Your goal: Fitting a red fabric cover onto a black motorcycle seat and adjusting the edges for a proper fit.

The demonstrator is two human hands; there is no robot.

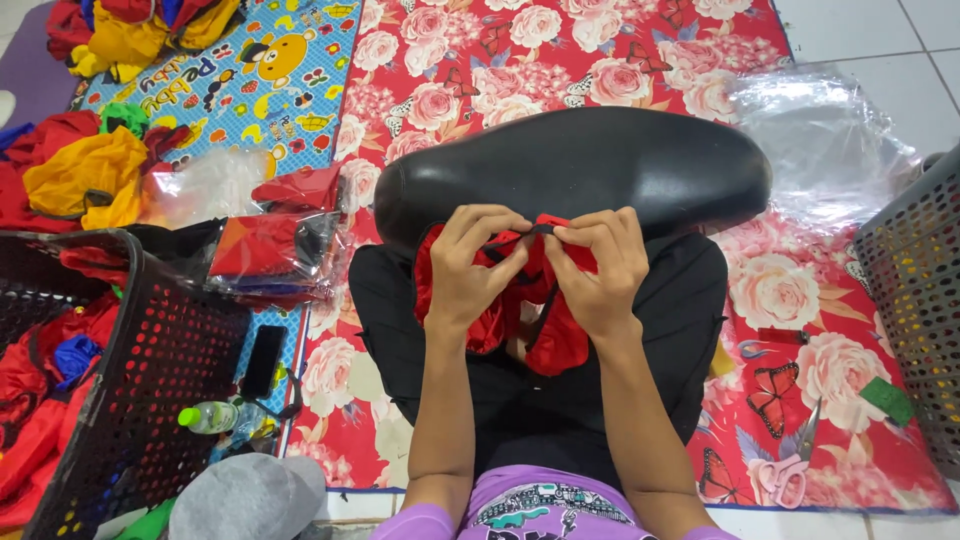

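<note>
Here, left hand (470, 265), right hand (598, 272), both pinching red cloth (545, 325).

Red cloth with black trim (545, 300) there. Glossy black cushion (580, 165). Red mat (560, 60) blooms with pink roses and butterflies.

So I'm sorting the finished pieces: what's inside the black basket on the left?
Through the black basket's rim and holes, red fabric and a blue piece show. Its wall hides whatever lies deeper. Both hands pinch a separate red garment on the lap.
</note>
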